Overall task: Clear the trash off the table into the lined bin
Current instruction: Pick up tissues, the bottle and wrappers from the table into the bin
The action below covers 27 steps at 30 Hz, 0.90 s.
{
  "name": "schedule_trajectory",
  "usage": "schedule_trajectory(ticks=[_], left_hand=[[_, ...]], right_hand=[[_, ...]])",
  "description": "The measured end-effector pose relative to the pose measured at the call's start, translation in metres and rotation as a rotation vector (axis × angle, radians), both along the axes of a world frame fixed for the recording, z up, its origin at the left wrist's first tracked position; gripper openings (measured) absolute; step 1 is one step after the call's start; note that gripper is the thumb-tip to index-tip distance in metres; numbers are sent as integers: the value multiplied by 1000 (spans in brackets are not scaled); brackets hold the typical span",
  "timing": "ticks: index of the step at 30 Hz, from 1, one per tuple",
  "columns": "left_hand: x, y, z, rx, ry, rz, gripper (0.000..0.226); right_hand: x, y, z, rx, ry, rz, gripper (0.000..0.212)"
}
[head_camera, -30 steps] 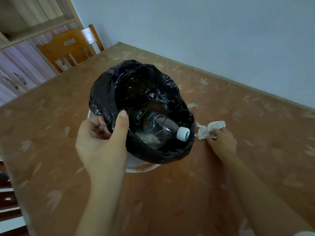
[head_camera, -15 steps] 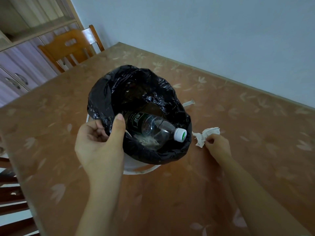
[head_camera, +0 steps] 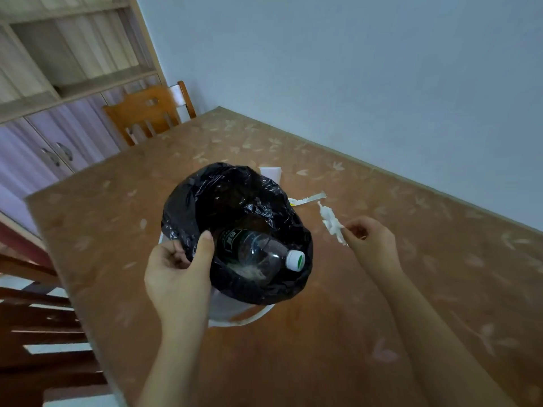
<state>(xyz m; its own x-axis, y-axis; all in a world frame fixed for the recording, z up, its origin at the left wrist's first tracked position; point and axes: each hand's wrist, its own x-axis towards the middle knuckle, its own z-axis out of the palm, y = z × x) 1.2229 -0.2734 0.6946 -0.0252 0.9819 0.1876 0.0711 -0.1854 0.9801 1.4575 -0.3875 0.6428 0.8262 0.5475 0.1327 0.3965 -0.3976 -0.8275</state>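
One crumpled white tissue, pinched in right hand, lifted off brown table, just right of black-lined bin. Left hand clamped on liner rim, thumb inside. Plastic bottle already in bin. Best carried over the open mouth before release (light paper, likely to drift). White wrapper strip pending beside bin.

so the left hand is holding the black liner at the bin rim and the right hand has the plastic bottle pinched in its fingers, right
Not quite. The left hand does grip the black plastic liner at the rim of the white bin, but the right hand pinches a crumpled white tissue. The clear plastic bottle with the white cap already lies inside the bin, as the head view shows.
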Motion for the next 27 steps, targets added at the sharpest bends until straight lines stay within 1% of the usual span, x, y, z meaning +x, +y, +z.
schedule_trajectory(ticks=[1,4,10,14,18,20,24,27], left_hand=[[-6,-4,2,3,13,5,37],[-23,-14,10,-35,39,34,38],[-51,-38,21,-17,50,48,40],[-72,-48,26,-40,-8,26,40],[-101,-46,31,-66,-90,20,39],[-120,-40,34,-73,-121,23,38],[-165,-23,39,-53,-155,22,38],[-202,-5,45,-38,-167,9,37]], right_hand=[[-7,-1,14,29,-16,16,9],[-32,-1,50,117,-60,88,19],[-96,6,81,144,-120,273,10],[-138,12,84,108,-163,409,7],[-174,14,88,52,-142,537,24],[-191,14,93,77,-165,512,24],[-224,16,102,139,-231,363,17],[-256,17,103,122,-251,265,15]])
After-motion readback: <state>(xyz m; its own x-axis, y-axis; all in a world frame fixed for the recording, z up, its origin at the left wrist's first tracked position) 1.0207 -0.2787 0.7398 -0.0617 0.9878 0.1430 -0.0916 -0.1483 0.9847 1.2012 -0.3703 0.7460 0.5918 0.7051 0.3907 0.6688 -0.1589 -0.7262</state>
